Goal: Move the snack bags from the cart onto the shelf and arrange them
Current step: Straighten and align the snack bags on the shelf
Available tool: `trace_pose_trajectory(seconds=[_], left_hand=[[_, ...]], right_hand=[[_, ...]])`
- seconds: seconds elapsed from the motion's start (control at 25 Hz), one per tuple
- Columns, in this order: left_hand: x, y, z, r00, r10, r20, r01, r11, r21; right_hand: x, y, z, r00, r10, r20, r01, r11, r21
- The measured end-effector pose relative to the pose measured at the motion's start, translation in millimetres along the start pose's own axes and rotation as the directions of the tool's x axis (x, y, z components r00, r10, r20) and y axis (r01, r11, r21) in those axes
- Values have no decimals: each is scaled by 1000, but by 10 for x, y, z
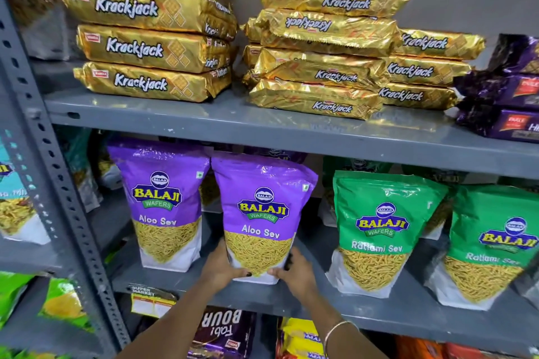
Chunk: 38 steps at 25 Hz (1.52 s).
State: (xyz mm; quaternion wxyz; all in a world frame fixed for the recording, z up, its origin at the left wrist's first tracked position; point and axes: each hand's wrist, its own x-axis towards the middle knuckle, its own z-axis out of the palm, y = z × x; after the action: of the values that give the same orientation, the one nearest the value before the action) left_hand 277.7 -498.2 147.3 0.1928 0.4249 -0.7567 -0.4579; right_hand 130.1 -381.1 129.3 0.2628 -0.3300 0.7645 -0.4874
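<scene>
Purple foil, upright on the grey middle shelf: an Aloo Sev pouch clasped low at both bottom corners, left hand on the left edge and right hand on the right, fingers wrapped round the base, thumbs to the front. Seated at the shelf's front lip, touching a second Aloo Sev pouch on its left, the two tops overlapping slightly. Judged as well into the stocking, this bag in the squaring-up stage rather than freshly arriving. Further right on the same shelf, two green pouches already standing: one Ratlami Sev and another Ratlami Sev at the edge, with a gap open between purple and green. More bags dimly visible behind the front row, kinds unclear. No cart in view, so no telling how many bags remain to be moved. Readable print: "BALAJI WAFERS" with "Aloo Sev" on purple, "Ratlami Sev" on green; "Krackjack" across the gold biscuit packs stacked on the shelf above, some upside down; dark purple packs beside them bearing a red logo, wording cut off; a "SUPER MARKET" price tag under the shelf lip; inverted "BOUR" on a pack below.
</scene>
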Motion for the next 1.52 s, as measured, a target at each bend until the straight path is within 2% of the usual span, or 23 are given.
trace_pose_trajectory(seconds=[0.36,0.6,0.64,0.72,0.76,0.8,0.84,0.92,1.0,1.04,1.08,1.12,1.16,1.24,1.28,1.36,1.52], left_hand=[[-5,49,139,999,42,-14,-42,998,-36],[-11,15,163,999,50,2,-50,999,13],[-41,17,168,998,62,-33,-60,997,56],[-155,-6,201,962,151,-227,-93,964,248],[-222,-60,245,912,258,-319,-129,918,374],[-310,-97,309,863,372,-342,-175,855,488],[-412,-76,373,829,467,-308,-226,782,580],[-521,35,626,799,587,-132,-353,635,687],[-557,299,961,797,601,67,-486,572,660],[-540,470,1153,819,559,127,-516,621,591],[-501,608,1325,858,493,142,-496,726,476],[-458,722,1457,913,378,153,-407,857,317],[-409,804,1570,948,258,188,-287,946,151],[-281,917,1749,967,144,211,-141,990,-29],[-236,948,1790,969,117,215,-116,993,-20],[-218,974,1845,976,90,196,-101,994,47],[-264,994,1920,986,98,135,-110,990,90]], right_hand=[[107,236,-58,1000,17,1,-17,999,40],[118,266,-53,1000,-5,10,5,1000,12],[55,205,-69,1000,-7,5,7,1000,0],[-117,86,-164,1000,-20,-18,19,999,-40],[-196,44,-218,999,-10,-35,7,997,-82],[-271,21,-294,998,9,-67,-18,992,-127],[-353,-8,-384,994,19,-107,-39,981,-189],[-524,15,-639,983,6,-181,-73,928,-364],[-699,162,-938,958,-5,-287,-151,842,-518],[-777,254,-1104,933,-9,-360,-190,837,-513],[-827,352,-1268,904,-7,-427,-214,857,-469],[-842,436,-1425,875,8,-485,-220,898,-381],[-801,546,-1569,857,26,-515,-203,935,-292],[-629,689,-1817,879,112,-464,-180,978,-104],[-526,734,-1874,911,147,-385,-177,983,-42],[-392,782,-1916,952,151,-267,-168,985,-40],[-202,1170,-1930,961,134,-241,-137,991,2]])
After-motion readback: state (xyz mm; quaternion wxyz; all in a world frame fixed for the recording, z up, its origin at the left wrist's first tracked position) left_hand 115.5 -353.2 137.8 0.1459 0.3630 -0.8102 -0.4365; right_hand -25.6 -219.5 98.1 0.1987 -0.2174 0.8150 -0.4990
